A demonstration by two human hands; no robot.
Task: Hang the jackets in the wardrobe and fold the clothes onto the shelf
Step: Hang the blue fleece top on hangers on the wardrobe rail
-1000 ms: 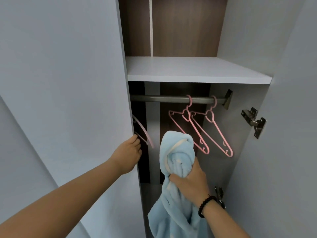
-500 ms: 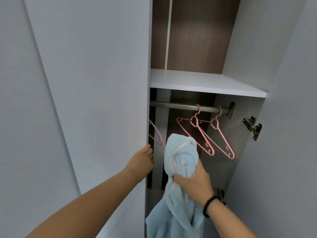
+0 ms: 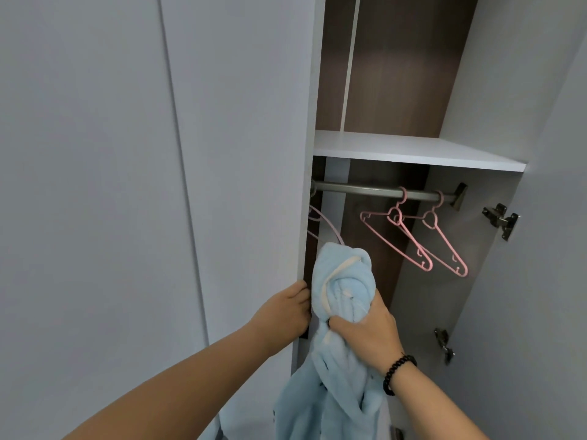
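Hangers (image 3: 413, 236) on the rail (image 3: 374, 188) sit above-right of my right hand (image 3: 365, 335), which clenches the jacket (image 3: 343, 293); my left hand (image 3: 286, 309) grips the door (image 3: 241, 185) edge.
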